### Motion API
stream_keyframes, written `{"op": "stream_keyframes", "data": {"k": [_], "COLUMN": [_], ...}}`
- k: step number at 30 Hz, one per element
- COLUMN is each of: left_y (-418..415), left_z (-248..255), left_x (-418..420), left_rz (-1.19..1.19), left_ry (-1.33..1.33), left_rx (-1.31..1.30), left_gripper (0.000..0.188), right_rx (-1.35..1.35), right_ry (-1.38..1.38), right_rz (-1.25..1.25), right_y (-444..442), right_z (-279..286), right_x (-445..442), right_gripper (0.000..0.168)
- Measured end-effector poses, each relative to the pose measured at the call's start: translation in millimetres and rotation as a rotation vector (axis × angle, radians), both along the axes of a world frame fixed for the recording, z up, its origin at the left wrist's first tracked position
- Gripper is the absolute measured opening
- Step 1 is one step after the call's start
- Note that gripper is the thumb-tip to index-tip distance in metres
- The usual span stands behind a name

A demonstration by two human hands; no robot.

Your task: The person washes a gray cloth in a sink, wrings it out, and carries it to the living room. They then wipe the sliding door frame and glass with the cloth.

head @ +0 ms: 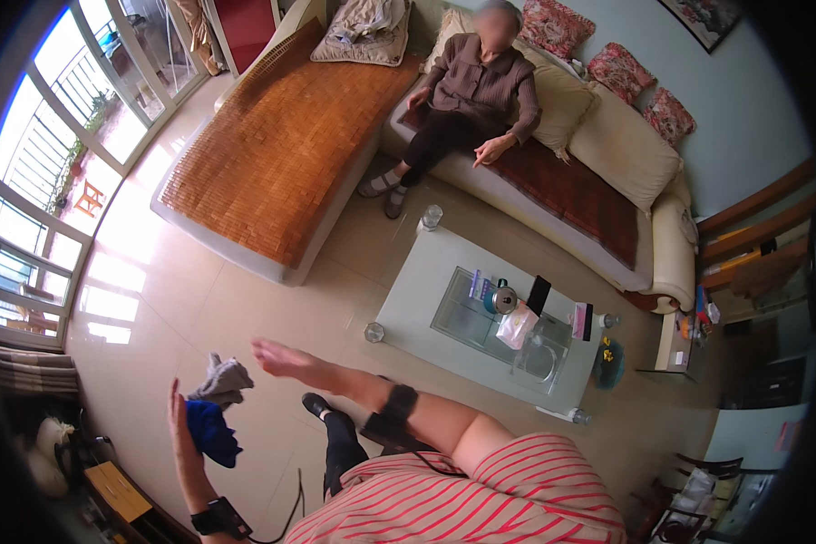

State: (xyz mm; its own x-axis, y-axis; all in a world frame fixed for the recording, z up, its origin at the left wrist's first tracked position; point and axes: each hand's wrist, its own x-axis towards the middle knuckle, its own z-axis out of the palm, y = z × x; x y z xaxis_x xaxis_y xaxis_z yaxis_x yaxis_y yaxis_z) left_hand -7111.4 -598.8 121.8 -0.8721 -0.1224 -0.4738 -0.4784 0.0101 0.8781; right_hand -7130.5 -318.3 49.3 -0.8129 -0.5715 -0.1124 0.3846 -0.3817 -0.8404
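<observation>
At the lower left, my left hand [177, 411] is seen edge-on with its fingers straight. A dark blue cloth [212, 433] lies against its palm side in the picture; whether the hand grips it cannot be told. Just above the blue cloth is a crumpled grey cloth [223, 381], between my two hands. My right hand [282, 358] reaches leftward, palm and fingers stretched out, with nothing seen in it, a short gap from the grey cloth. Whether the cloths hang in the air or rest on something is unclear. Both forearms wear black straps with cables.
A glass-topped coffee table [408, 299] holds a metal kettle [501, 299], a tissue pack [517, 325] and boxes. Beyond it, a person [483, 88] sits on an L-shaped sofa [333, 251] with a woven mat. Glass doors stand at left, a wooden-topped cabinet [117, 491] at lower left.
</observation>
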Motion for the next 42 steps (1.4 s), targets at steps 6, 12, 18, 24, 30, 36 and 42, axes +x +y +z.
{"op": "stream_keyframes", "data": {"k": [6,12,18,24,30,36,42], "left_y": [-13,13,40,54,41,29,8], "left_z": [-33,-45,-40,-51,-46,-25,1], "left_x": [19,30,11,-1,-6,-12,-11], "left_rz": [-0.112,-0.298,-0.679,-1.053,-1.133,-1.134,-1.083], "left_ry": [-0.077,-0.208,-0.338,-0.272,-0.305,-0.326,-0.301], "left_rx": [0.082,0.243,0.346,0.197,0.188,0.317,0.401], "left_gripper": [0.043,0.044,0.047,0.052,0.053,0.052,0.054], "right_rx": [0.060,-0.118,-0.412,-0.378,-0.241,0.217,0.380], "right_ry": [-0.293,-0.517,-0.434,-0.558,-0.720,-0.688,-0.568], "right_rz": [0.300,-0.044,-0.301,-0.397,-0.484,-0.350,-0.021], "right_y": [13,27,25,68,70,-10,-61], "right_z": [-45,-38,-20,-27,-38,-86,-108], "right_x": [52,69,68,149,223,176,102], "right_gripper": [0.073,0.083,0.092,0.082,0.070,0.061,0.051]}}
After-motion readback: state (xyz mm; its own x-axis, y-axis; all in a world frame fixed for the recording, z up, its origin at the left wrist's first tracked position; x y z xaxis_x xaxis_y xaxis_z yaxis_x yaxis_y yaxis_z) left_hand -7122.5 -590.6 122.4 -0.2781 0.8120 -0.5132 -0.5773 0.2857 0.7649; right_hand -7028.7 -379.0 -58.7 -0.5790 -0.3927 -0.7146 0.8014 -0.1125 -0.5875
